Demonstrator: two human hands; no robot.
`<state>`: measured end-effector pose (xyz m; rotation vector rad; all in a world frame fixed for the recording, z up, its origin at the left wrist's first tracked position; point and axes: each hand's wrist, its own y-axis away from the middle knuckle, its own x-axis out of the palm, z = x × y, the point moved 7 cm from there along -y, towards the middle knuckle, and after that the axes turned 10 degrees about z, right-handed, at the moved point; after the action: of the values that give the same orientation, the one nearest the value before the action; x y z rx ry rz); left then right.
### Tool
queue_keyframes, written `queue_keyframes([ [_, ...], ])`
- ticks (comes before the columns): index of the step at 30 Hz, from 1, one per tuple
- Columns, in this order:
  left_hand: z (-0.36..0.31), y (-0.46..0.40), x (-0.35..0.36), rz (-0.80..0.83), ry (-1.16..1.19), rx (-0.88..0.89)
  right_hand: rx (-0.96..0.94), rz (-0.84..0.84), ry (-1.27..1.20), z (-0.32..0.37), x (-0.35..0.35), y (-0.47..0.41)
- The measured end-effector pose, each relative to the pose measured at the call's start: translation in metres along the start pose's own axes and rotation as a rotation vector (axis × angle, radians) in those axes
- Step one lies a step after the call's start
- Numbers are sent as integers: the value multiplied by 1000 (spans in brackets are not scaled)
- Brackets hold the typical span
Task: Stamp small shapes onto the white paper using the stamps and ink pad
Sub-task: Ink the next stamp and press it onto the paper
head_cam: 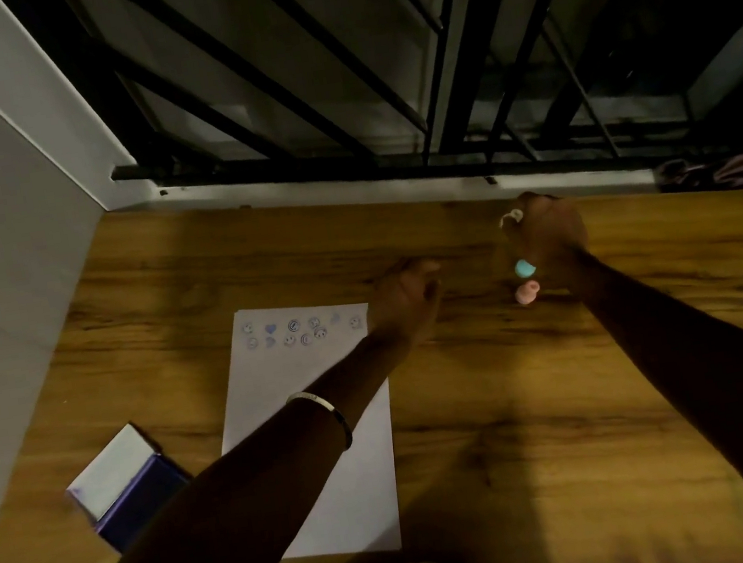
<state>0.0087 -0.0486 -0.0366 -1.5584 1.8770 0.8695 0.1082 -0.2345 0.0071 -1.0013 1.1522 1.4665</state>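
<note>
No words, brand names or numbers can be read anywhere. The only signs are the stamped marks [300, 330] along the far edge of the white paper [315, 434] (smiley faces, hearts and ringed shapes in bluish ink, too small for any lettering).

white paper [319, 458], teal stamp [524, 267], pink stamp [527, 293]

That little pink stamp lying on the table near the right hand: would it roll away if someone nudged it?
Probably a little. The pink stamp looks rounded and lies on smooth wooden table, so it may roll or skid. It looks small, so likely light and easy to pinch. Blur hides its exact shape.
</note>
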Motion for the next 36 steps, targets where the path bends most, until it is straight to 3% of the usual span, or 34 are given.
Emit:
queue_keyframes([
  [4,7,12,-14,-59,362,-75,-90,-26,-125,30,-2,30],
  [9,27,41,-11,56,859,-270,-202,-3,-194,76,6,74],
  [15,34,90,-8,71,1310,-282,-360,93,-229,127,24,125],
  [19,44,120,-11,43,1400,-209,-399,140,-244,156,38,152],
  [28,107,174,-34,-133,1484,-240,-542,208,-312,227,65,190],
  [33,156,223,-63,-334,1558,-338,-717,227,-367,290,77,222],
  [36,186,268,-91,-477,1467,-362,-808,221,-353,327,85,242],
])
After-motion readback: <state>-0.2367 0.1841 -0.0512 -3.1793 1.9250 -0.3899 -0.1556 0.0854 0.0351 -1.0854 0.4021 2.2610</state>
